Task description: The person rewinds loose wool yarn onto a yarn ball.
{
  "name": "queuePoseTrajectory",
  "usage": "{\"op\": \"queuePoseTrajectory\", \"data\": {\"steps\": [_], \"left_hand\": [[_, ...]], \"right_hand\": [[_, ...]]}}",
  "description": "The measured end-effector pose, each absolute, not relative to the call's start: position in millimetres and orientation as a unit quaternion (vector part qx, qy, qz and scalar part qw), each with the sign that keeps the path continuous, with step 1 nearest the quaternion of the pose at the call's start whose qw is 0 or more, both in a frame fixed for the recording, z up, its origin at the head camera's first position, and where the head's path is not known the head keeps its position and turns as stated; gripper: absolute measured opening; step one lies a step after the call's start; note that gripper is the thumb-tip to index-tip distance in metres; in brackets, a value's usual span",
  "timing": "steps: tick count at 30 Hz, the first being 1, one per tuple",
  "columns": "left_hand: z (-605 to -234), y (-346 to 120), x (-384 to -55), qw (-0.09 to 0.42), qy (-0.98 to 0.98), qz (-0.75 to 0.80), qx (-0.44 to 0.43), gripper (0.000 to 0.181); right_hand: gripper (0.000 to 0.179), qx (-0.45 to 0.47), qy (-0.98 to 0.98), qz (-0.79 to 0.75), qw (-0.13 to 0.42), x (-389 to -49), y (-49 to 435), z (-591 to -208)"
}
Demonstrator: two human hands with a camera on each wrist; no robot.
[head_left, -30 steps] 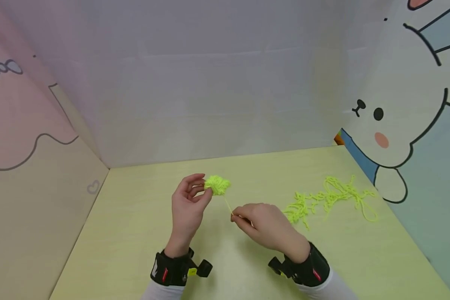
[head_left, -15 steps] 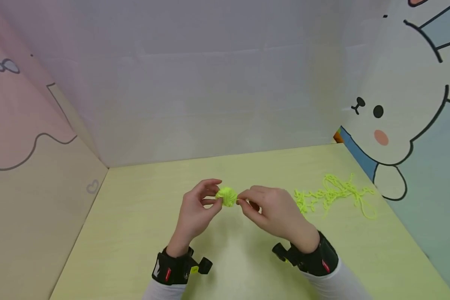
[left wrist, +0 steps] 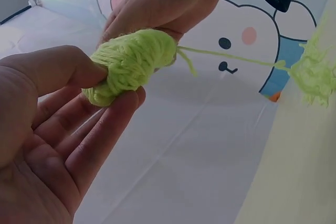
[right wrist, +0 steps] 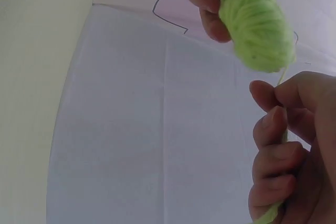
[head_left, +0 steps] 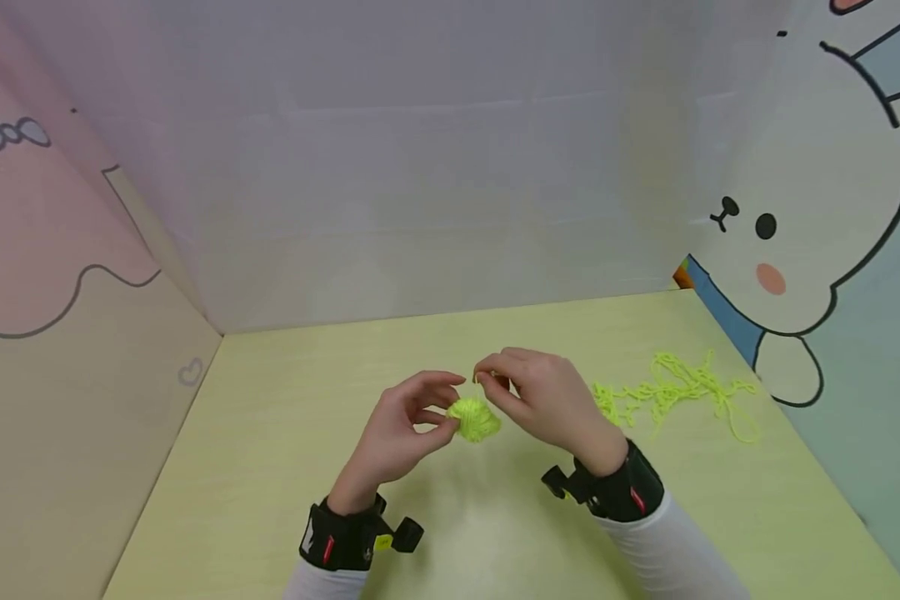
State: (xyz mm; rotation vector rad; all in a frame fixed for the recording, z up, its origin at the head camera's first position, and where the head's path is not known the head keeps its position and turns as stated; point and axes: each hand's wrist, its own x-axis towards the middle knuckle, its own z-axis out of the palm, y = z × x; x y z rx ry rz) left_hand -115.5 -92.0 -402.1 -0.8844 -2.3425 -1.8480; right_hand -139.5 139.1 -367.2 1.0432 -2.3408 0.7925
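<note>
With the left hand (head_left: 408, 429), pinching the ball of yarn (head_left: 477, 419) between thumb and fingers, seemingly above the pale table (head_left: 270, 500). With the right hand (head_left: 534, 396), just beyond the ball, pinching the strand (head_left: 477, 388) at the fingertips. Apparently winding, hence probably calling for looping the strand around while holding it taut. Farther right, seeing loose yarn (head_left: 675, 390) lying tangled on the table. In the right wrist view, seeing the strand running under the curled fingers (right wrist: 277, 158), hidden in the head view.

A pale sheen and faint shadows lie below the gripped yarn ball (head_left: 477, 420) (wrist views look dimmer).
</note>
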Motion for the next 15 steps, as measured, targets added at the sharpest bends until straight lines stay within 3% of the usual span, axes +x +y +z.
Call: {"op": "queuePoseTrajectory", "data": {"steps": [15], "left_hand": [[-398.3,-89.8,-112.3,-0.014,-0.741,-0.636,-0.215,0.044]], "right_hand": [[0.008,0.396,-0.829,0.302,0.254,-141.3,133.4,-363.3]]}}
